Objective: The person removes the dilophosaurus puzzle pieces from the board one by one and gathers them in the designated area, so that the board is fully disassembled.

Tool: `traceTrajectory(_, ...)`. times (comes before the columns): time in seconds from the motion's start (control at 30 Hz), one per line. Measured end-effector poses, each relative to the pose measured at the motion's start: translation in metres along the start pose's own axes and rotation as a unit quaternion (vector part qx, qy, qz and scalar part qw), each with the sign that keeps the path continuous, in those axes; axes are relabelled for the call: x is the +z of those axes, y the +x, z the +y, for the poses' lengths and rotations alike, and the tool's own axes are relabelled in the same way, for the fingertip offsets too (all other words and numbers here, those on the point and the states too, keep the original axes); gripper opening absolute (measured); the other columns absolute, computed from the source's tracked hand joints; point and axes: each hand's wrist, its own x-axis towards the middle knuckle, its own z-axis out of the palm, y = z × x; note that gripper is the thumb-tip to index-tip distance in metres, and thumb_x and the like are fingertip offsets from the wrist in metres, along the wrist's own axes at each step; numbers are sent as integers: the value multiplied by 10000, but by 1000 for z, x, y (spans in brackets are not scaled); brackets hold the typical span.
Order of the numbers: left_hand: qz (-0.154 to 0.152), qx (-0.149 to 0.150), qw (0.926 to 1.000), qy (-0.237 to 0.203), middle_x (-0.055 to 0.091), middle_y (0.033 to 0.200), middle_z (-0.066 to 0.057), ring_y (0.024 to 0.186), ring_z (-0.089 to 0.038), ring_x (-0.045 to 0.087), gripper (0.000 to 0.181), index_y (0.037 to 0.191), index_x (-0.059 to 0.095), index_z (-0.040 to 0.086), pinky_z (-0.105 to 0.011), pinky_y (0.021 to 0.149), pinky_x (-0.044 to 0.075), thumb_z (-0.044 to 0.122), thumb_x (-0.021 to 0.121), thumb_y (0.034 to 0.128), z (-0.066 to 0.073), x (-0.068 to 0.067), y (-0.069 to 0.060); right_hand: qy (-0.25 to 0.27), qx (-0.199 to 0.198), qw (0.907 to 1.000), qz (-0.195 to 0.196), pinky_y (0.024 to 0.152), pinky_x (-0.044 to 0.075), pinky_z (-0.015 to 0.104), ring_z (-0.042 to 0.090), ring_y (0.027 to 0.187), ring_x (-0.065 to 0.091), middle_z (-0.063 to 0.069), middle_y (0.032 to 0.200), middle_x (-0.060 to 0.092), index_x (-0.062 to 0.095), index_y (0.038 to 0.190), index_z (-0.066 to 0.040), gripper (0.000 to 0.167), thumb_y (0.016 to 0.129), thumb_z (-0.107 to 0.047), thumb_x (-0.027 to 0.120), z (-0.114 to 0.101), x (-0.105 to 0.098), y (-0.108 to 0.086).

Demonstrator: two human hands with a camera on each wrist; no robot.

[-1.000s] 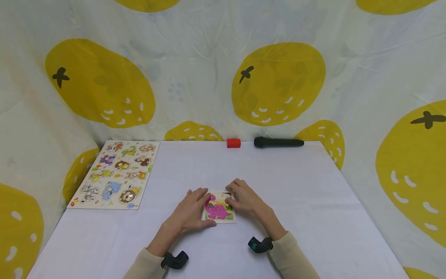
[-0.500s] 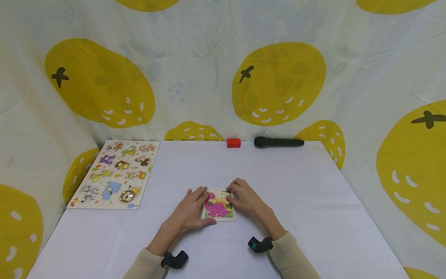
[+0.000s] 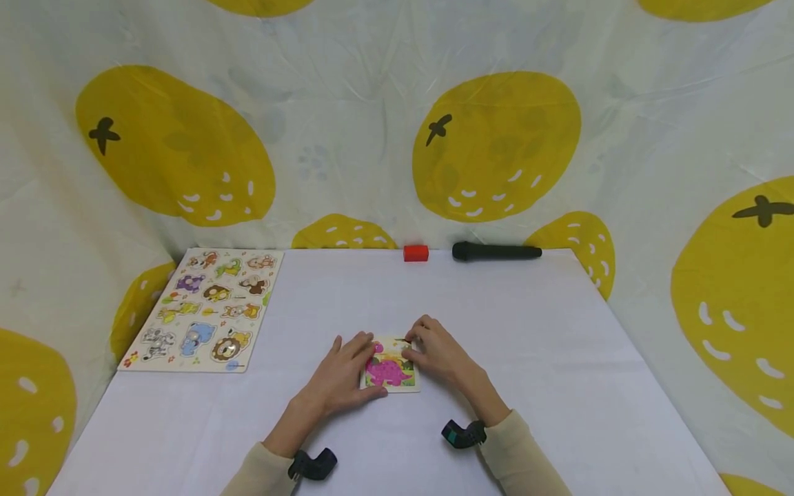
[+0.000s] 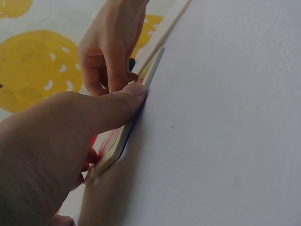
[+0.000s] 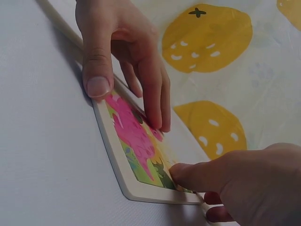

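Hold dinosaur puzzle (image 3: 389, 374) level, gripped at edges by left hand (image 3: 341, 375), pinched near far corner by right hand (image 3: 438, 352)

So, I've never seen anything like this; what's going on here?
There's no robot: just a person's left hand and right hand, both gripping a dinosaur board, the left at its left side, the right at its far right corner. The wide picture comes from a camera worn on the head; the close ones from the black cameras on the left and right wrists. On the white table also lie an animal board, a red block and what looks like a microphone.
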Motion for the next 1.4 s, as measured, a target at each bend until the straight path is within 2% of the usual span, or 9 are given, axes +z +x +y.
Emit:
traceTrajectory(0.13,23,191,9998,105,514,1505,-88,1431,-283,457,768,1394,592,87,-650,1152,336,599,705,832,4,-1,0,88,50,9999,11,882,533,334,131,978,508,-11,1085,572,720,1054,-133,258,867,-296,791,-2,0,0)
traceTrajectory(0.33,68,561,9984,80,538,1475,-118,1413,-312,475,577,1343,640,133,-576,1153,386,477,685,883,15,1,0,139,135,9998,88,905,533,344,134,963,515,-13,1060,568,713,1045,-133,251,860,-279,799,-4,1,0)
traceTrajectory(0.53,404,869,9947,375,585,1412,-125,1362,-342,513,433,1281,665,180,-599,1094,438,439,654,933,26,6,1,140,73,9998,156,954,532,362,144,984,532,-11,1048,560,688,1044,-117,256,858,-254,800,-3,4,2)
traceTrajectory(0.7,503,846,9935,575,589,1397,-88,1347,-307,505,402,1290,658,220,-607,1083,440,438,631,952,29,10,1,138,56,9998,108,976,521,381,163,1008,536,5,1061,551,669,1053,-95,252,873,-226,786,-1,7,4)
traceTrajectory(1.0,386,675,9943,726,563,1433,-73,1377,-302,486,433,1338,635,244,-587,1111,422,476,575,977,32,16,-2,414,226,9989,-37,967,513,399,176,1011,529,22,1083,548,648,1066,-93,187,934,-206,716,-2,6,2)
traceTrajectory(1.2,364,660,9945,725,559,1441,-72,1383,-301,486,451,1353,627,244,-585,1113,423,489,570,979,33,14,-1,466,217,9987,-2,898,499,362,153,964,501,21,1087,549,625,1084,-95,203,944,-219,705,0,6,1)
traceTrajectory(1.4,386,697,9945,685,561,1441,-72,1386,-302,487,460,1357,628,234,-588,1113,422,487,578,976,32,14,0,609,115,9981,60,849,508,335,121,910,507,0,1036,568,626,1006,-121,133,937,-197,711,1,7,1)
